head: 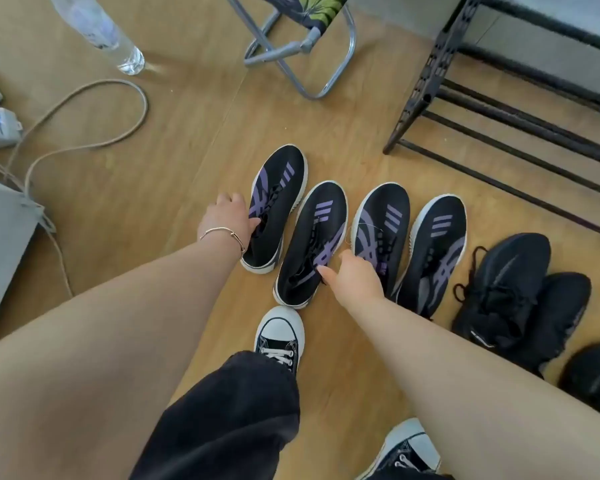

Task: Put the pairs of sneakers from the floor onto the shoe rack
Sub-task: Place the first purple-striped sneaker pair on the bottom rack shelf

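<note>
The wooden floor (pixel 187 140) takes up most of the view, with a big bare stretch left of the shoes. The black shoe rack (pixel 499 109) stands top right, its bar shelves bare and the low front bar just past the shoe row.

On the floor in front of it sit four black sneakers with purple stripes and white soles, side by side, toes pointing away from the person and leaning slightly right, heels toward the camera. Beside them on the right are all-black sneakers (pixel 506 285), also toes-away.

Left hand (pixel 227 216), with a thin bracelet (pixel 222 235), has its thumb inside the collar of the leftmost sneaker (pixel 278 202), fingers along its outer side, pinching that edge. Right hand (pixel 355 278) is on the second sneaker (pixel 312 237), thumb at the collar; fingers hidden, so can't tell if it's actually closed on it.

Folding chair (pixel 302 46), water bottle (pixel 101 32) and a cable (pixel 84 109) sit farther back.
</note>
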{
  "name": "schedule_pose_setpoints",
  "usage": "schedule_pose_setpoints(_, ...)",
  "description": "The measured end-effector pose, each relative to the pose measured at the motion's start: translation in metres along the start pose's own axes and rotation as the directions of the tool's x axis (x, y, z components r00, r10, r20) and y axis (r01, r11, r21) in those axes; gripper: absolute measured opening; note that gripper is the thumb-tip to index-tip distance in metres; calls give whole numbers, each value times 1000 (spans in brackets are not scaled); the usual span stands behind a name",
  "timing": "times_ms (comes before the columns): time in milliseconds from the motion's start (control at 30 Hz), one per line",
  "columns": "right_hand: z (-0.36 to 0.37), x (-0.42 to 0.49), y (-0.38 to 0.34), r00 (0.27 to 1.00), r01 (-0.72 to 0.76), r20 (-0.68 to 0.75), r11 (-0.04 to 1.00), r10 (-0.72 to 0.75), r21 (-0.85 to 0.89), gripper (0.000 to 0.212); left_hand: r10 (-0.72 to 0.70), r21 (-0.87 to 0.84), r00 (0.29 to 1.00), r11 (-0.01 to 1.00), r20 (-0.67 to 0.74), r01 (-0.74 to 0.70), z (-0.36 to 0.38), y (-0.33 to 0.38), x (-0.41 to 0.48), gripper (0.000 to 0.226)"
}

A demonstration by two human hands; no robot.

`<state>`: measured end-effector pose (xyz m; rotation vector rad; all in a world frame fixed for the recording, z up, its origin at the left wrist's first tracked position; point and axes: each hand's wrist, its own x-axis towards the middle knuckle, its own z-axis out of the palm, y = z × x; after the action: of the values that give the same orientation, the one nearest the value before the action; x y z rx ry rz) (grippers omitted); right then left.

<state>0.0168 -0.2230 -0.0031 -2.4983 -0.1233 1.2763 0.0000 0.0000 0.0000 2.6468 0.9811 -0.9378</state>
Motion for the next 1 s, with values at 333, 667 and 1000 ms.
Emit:
schedule_pose_setpoints(333,44,39,2,984,-125,-90,959,152,255,34,-139,-138,989,980,49,144,57,-12,41,37)
schedule_pose_setpoints(667,61,40,-1,965,-150,-108,845,237,514,32,-239,-378,970,894,49,239,65,-8,45,18)
schedule_pose_setpoints(1000,23,60,6,964,-54,-194,849,182,525,35,-307,-498,951,823,14,273,53,7,32,12)
